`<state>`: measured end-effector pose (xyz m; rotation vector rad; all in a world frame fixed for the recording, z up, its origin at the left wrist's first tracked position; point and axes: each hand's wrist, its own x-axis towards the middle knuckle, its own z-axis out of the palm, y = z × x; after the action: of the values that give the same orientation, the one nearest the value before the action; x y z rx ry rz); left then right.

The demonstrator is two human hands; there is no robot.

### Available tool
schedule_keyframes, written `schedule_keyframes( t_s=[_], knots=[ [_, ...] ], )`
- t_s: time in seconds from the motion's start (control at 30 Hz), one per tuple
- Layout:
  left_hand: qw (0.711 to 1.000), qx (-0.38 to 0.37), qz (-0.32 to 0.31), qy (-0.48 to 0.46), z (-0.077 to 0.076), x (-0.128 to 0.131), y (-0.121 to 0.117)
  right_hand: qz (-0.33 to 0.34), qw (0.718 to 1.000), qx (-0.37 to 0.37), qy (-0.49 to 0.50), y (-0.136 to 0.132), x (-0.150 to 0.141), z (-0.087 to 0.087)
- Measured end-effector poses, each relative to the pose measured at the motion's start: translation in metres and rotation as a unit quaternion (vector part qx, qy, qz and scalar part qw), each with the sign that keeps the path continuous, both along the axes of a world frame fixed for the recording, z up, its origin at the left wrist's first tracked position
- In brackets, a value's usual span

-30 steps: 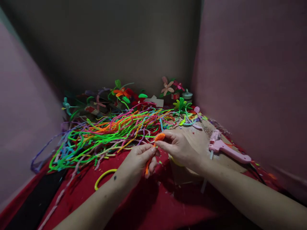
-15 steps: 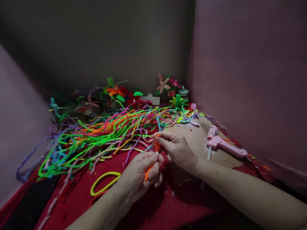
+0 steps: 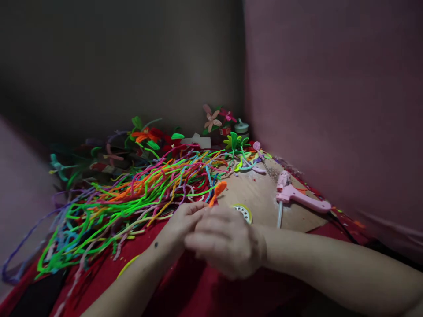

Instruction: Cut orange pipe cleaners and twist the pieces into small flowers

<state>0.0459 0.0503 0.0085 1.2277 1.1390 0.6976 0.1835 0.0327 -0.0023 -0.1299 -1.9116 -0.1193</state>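
Lowered since, my right hand [image 3: 228, 242] curls, blurred, beside my left hand [image 3: 187, 222], which pinches the orange fuzzy piece [image 3: 220, 189] low — likely steadying it; the right's grip I can't tell.

The scene is dim. The back wall [image 3: 132, 66] is almost black at the left, while the right wall [image 3: 330, 97] catches some soft light. Dark shadow covers the red cloth [image 3: 211, 293] below the right hand [image 3: 228, 242], which is blurred. The flowers [image 3: 115, 156] at the back left look murky.
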Motion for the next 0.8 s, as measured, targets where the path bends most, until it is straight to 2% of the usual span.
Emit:
schedule_keyframes(
  t_s=[0.07,0.13,0.2,0.27,0.4,0.57,0.73,0.8],
  knots=[
    [0.995,0.041,-0.037,0.079,0.008,0.014,0.013,0.022,0.996,0.087,-0.029,-0.008,-0.009,-0.003],
    [0.966,0.125,-0.083,0.211,0.011,0.031,0.025,0.023,0.994,0.101,-0.019,-0.011,-0.015,-0.007],
    [0.936,0.186,-0.093,0.283,0.009,0.048,0.037,0.013,0.996,0.085,-0.008,-0.01,-0.017,-0.011],
    [0.909,0.24,-0.075,0.333,0.003,0.061,0.047,0.0,0.998,0.055,-0.01,-0.006,-0.016,-0.016],
    [0.848,0.314,-0.049,0.423,-0.012,0.069,0.059,-0.022,0.997,0.0,-0.077,0.0,-0.014,-0.023],
    [0.813,0.355,-0.054,0.459,-0.009,0.048,0.049,-0.008,0.996,-0.023,-0.08,-0.002,-0.014,-0.024],
    [0.82,0.367,-0.063,0.435,0.003,0.009,0.018,0.004,0.994,-0.053,-0.094,-0.012,-0.009,-0.017],
    [0.826,0.366,-0.04,0.427,0.007,-0.01,0.009,0.011,0.994,-0.067,-0.091,-0.014,-0.006,-0.014]
  ],
)
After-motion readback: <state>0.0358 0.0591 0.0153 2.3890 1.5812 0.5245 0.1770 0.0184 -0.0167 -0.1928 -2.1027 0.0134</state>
